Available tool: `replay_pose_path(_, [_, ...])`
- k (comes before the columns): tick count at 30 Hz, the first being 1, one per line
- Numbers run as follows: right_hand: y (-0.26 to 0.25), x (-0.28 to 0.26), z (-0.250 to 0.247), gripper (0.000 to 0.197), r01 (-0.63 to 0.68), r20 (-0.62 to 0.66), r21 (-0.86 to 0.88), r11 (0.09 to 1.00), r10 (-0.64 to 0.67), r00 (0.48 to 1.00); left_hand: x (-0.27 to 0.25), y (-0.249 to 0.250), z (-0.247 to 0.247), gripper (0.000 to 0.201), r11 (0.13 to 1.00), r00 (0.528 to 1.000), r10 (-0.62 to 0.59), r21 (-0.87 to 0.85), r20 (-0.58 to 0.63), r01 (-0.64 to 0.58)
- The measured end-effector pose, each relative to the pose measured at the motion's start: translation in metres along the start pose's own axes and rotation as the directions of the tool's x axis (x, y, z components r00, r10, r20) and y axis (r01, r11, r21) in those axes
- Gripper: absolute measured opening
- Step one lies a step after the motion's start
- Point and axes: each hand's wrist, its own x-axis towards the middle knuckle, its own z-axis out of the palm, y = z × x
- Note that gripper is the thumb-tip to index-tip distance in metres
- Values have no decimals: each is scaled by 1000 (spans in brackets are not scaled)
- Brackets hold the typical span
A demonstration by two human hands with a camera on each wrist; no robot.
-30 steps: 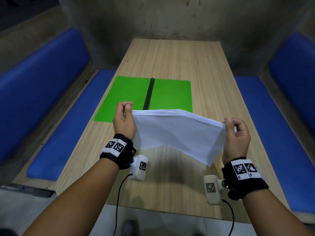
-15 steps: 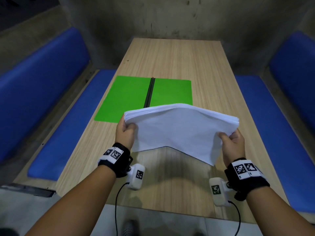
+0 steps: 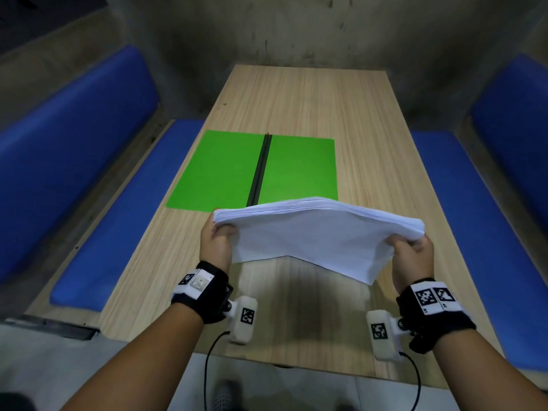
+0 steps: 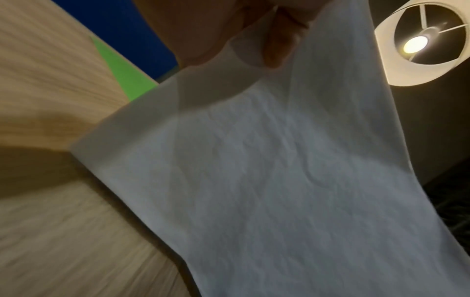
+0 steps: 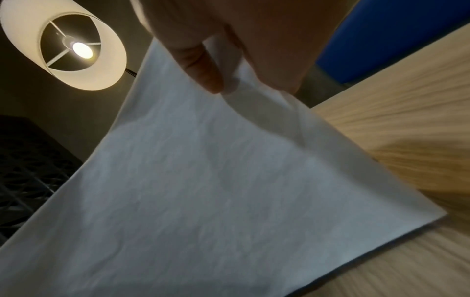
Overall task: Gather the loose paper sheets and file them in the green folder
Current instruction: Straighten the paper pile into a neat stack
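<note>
A thick stack of white paper sheets (image 3: 311,235) hangs in the air above the wooden table (image 3: 311,99), sagging downward toward me. My left hand (image 3: 218,238) grips its left upper corner. My right hand (image 3: 410,256) grips its right upper corner. The green folder (image 3: 225,170) lies open and flat on the table just beyond the stack, with a dark spine down its middle. In the left wrist view my fingers (image 4: 274,40) pinch the paper stack (image 4: 254,180), and a sliver of the green folder (image 4: 124,76) shows. The right wrist view has my fingers (image 5: 203,66) curled on the paper stack (image 5: 203,191).
Blue padded benches (image 3: 74,179) (image 3: 489,203) run along both sides of the table. A grey wall closes off the far end. A lit pendant lamp (image 4: 417,42) hangs overhead. Wrist cameras with cables hang under both wrists.
Both hands have moved the stack forward toward the folder and tilted its top edge away from me. Its upper edge now overlaps the folder's near edge.
</note>
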Motion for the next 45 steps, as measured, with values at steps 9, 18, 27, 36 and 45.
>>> replay_pose_path(9, [-1,-11,1,38,12,93,34,999,-16,996,-7,2,-9,40,998,994,65,13,84,-66])
replay_pose_path(18, [-23,-12,16,29,60,-24,84,995,-58,998,6,23,15,27,960,958,253,162,-138,-230])
replay_pose_path(27, [-27,-7,15,23,43,-42,167,985,-36,998,14,22,15,9,931,940,318,226,-122,-285])
replay_pose_path(36, [-16,-9,2,21,140,151,32,990,-143,978,18,26,15,10,913,928,351,266,-122,-310])
replay_pose_path(45, [-13,-2,0,33,178,165,-121,977,-157,974,-23,56,69,68,15,650,393,702,650,-712])
